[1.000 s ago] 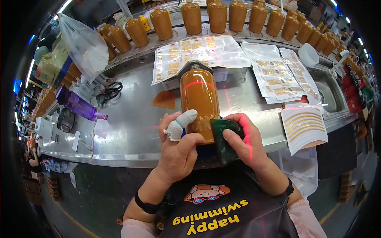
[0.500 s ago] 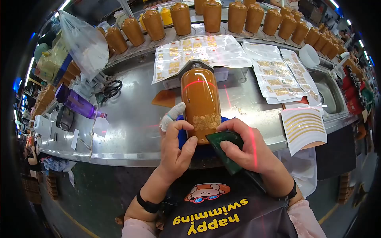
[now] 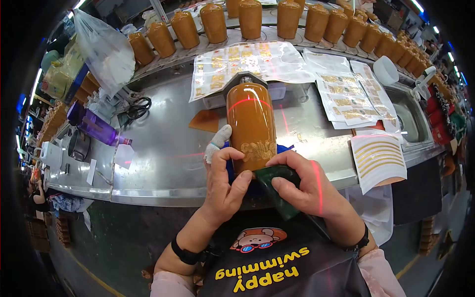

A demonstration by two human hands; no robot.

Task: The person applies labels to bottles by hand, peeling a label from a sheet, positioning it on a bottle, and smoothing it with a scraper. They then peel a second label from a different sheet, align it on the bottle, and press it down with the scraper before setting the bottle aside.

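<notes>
A glossy brown bottle (image 3: pixel 251 119) lies on its side in a holder at the bench's front edge, its neck pointing away from me. A gold emblem (image 3: pixel 258 150) sits near its base, with red laser lines across the glaze. My left hand (image 3: pixel 225 183) touches the base's left side with bent finger and thumb; a white cover wraps one finger. My right hand (image 3: pixel 307 183) grips a dark green scraper-like sheet (image 3: pixel 279 190), its index fingertip against the base's right side.
Printed sheets (image 3: pixel 346 91) lie behind and right of the bottle, near a sink (image 3: pixel 409 116). A sheet of gold strips (image 3: pixel 378 161) is at the right edge. Brown bottles (image 3: pixel 250 20) line the back conveyor. A purple bottle (image 3: pixel 96 126) and black scissors (image 3: pixel 138 108) are left.
The row of bottles at the back has shifted left. My right index fingertip has moved slightly left and down along the base, and the green sheet has shifted slightly left.
</notes>
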